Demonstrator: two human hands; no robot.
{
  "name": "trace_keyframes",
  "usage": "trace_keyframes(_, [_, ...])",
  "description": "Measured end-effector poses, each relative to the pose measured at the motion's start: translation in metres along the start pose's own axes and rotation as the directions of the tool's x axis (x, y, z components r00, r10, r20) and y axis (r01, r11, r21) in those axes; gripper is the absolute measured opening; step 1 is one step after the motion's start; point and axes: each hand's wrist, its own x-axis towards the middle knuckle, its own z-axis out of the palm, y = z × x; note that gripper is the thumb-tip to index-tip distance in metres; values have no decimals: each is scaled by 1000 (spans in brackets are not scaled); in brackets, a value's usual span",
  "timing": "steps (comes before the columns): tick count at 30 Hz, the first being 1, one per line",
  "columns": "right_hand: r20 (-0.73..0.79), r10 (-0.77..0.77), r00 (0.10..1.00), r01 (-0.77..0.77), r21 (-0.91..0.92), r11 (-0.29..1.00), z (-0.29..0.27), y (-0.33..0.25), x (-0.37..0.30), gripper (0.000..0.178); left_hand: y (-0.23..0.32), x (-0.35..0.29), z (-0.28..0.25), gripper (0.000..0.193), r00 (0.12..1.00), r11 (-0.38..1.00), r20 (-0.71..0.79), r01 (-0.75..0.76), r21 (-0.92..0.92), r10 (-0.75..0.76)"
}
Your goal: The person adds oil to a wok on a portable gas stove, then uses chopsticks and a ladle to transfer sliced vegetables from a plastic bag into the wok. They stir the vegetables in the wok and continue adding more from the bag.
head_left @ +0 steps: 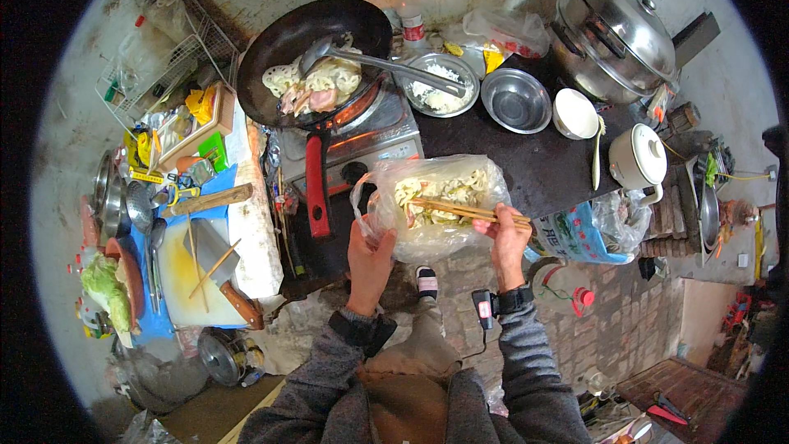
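My left hand [371,267] is closed on the near left edge of a clear plastic bag [372,189]. Pale battered pieces of food [444,189] lie inside the bag. A pair of wooden chopsticks [468,211] is gripped in my right hand [508,242], with the tips reaching into the food. Beyond the bag, a black wok [271,41] with a red handle [317,185] sits over the stove [390,127], which glows orange beneath it. Similar pale pieces and pink slices of meat [312,86] are in the wok. A metal spatula [370,58] rests there, its handle crossing a metal bowl of white food [444,86].
On the dark counter stand a metal basin [516,100], a white bowl [575,114], a white pot [639,156] and a large steamer [615,37]. To the left are a cleaver [222,263], a cutting board [179,267] and a cabbage [107,290]. A bottle [411,12] stands behind the wok.
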Motion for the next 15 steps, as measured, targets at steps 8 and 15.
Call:
trace_keyframes(8, [0, -36, 999, 36, 4, 999, -10, -36, -15, 23, 15, -7, -13, 28, 990, 988, -12, 143, 58, -142])
trace_keyframes(15, [45, -186, 982, 187, -27, 982, -2, -79, -33, 26, -5, 1, -19, 28, 998, 997, -8, 63, 43, -63])
